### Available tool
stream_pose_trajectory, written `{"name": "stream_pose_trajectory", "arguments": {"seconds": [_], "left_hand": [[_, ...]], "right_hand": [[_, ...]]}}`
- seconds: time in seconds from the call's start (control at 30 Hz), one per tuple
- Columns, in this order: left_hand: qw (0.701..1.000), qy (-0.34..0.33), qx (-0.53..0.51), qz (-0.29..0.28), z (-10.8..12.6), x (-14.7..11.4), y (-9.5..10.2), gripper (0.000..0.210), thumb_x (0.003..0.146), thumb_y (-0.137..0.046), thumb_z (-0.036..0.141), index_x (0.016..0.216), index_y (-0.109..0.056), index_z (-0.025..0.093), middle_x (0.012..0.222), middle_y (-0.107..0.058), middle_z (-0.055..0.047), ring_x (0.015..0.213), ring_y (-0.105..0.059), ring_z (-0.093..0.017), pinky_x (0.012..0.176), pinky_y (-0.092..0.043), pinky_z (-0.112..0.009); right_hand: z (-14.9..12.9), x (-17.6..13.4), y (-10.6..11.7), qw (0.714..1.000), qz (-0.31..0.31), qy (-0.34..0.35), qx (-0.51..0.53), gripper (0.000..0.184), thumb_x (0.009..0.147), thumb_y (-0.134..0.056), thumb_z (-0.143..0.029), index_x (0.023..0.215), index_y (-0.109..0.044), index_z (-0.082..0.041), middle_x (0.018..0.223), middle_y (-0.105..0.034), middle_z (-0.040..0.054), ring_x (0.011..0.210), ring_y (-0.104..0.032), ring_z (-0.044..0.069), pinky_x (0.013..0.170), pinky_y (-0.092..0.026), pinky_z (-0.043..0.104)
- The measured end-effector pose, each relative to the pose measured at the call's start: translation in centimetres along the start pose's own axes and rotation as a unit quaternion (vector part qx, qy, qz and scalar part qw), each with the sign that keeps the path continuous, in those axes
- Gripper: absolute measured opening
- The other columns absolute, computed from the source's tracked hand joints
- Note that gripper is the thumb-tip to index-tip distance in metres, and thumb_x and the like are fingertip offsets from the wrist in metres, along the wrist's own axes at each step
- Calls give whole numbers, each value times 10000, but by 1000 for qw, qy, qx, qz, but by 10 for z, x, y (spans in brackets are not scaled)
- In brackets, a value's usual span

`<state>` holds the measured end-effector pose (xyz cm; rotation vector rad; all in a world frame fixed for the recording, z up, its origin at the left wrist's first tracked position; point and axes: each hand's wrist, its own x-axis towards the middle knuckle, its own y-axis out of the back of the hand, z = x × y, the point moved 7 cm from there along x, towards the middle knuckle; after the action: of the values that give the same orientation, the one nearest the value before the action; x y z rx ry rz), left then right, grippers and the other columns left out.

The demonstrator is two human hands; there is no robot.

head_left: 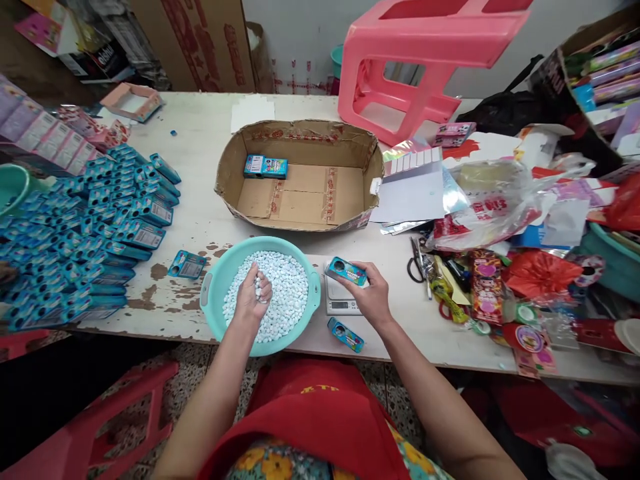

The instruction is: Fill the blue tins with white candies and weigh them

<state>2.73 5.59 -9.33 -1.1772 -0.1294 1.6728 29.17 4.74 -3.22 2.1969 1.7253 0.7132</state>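
Box (346, 271) is blue with pale lettering, right fingers (372, 271) clamped on it; left fingers (265, 292) clutch white pellets (258, 287).

sets of fingers at the counter (193, 133): two, left fingers (263, 291) and right fingers (373, 272). turquoise bowl (214, 293): one; white pellets (287, 287) in it, beyond counting. scale (343, 307): one. open cardboard box (305, 177): one, two small blue boxes (275, 168) inside. loose blue boxes (187, 265): three — one held on the right, one left of the bowl, one just in front of the scale. piled blue boxes (143, 235), far left: dozens, overlapping, no exact count. pink stool (435, 37) on the counter: one.
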Motion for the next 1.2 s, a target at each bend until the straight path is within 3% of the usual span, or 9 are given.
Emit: {"name": "stream_pose_trajectory", "arguments": {"seconds": [0.13, 0.23, 0.4, 0.67, 0.87, 0.93, 1.03, 1.1, 1.2], "left_hand": [[991, -122, 24, -47, 20, -35, -54, 386, 752, -641, 465, 622, -418, 177, 485, -341, 73, 333, -302, -23, 321, -180, -181], [974, -220, 48, -42, 24, -47, -72, 387, 766, -630, 445, 594, -415, 174, 511, -367, 56, 391, -373, -41, 370, -261, -191], [956, -287, 58, -22, 17, -43, -67, 374, 776, -635, 396, 571, -422, 166, 515, -401, 43, 467, -451, -75, 470, -372, -212], [961, -269, 56, -26, 14, -37, -75, 383, 774, -638, 434, 609, -417, 167, 529, -358, 58, 395, -338, -44, 372, -227, -194], [955, -228, 191, 20, 22, -10, -38, 439, 807, -504, 571, 619, -394, 190, 531, -321, 54, 401, -279, -66, 385, -214, -211], [887, -256, 380, 54, 20, 2, -13, 423, 808, -507, 553, 608, -439, 186, 567, -407, 21, 479, -383, -100, 454, -313, -228], [699, -298, 650, 20, -6, 15, 5, 304, 792, -559, 488, 750, -586, 188, 823, -585, -53, 805, -534, -203, 712, -423, -309], [586, -315, 747, 0, -30, 17, 11, 340, 793, -555, 491, 950, -610, 194, 1032, -588, -90, 982, -505, -266, 831, -399, -375], [482, -321, 816, -6, -54, 14, 13, 429, 832, -479, 523, 1068, -572, 178, 1061, -571, -115, 998, -497, -284, 846, -382, -393]], "right_hand": [[-50, -18, -31, 990, -117, 73, 20, 307, 746, -714, -340, 1019, -609, -245, 944, -614, 41, 886, -583, 208, 789, -477, 334], [-65, -28, -55, 984, -152, 97, 1, 315, 735, -728, -308, 1018, -609, -237, 921, -620, 46, 876, -582, 221, 770, -475, 342], [-67, -30, -70, 982, -159, 102, -19, 327, 722, -738, -277, 1018, -611, -223, 925, -638, 50, 887, -584, 232, 783, -472, 351], [-62, -25, -73, 981, -164, 98, -34, 331, 701, -749, -264, 1005, -619, -237, 932, -644, 44, 896, -586, 235, 788, -473, 357], [-50, -15, -32, 992, -110, 42, 36, 303, 727, -725, -330, 996, -625, -234, 907, -628, 30, 841, -598, 200, 739, -487, 316], [-36, -11, -9, 997, -65, 26, 33, 303, 737, -713, -351, 1000, -622, -232, 930, -628, 33, 861, -600, 201, 753, -485, 318], [-2, -5, 15, 1000, 1, 8, -5, 303, 743, -702, -378, 994, -621, -226, 935, -627, 37, 881, -600, 205, 774, -479, 329], [25, -2, 19, 999, 28, -3, -27, 317, 739, -699, -403, 987, -622, -222, 920, -624, 38, 873, -600, 206, 772, -480, 335], [57, 0, 12, 998, 39, -15, -47, 334, 736, -689, -435, 980, -623, -216, 906, -622, 41, 866, -600, 211, 772, -485, 350]]}}
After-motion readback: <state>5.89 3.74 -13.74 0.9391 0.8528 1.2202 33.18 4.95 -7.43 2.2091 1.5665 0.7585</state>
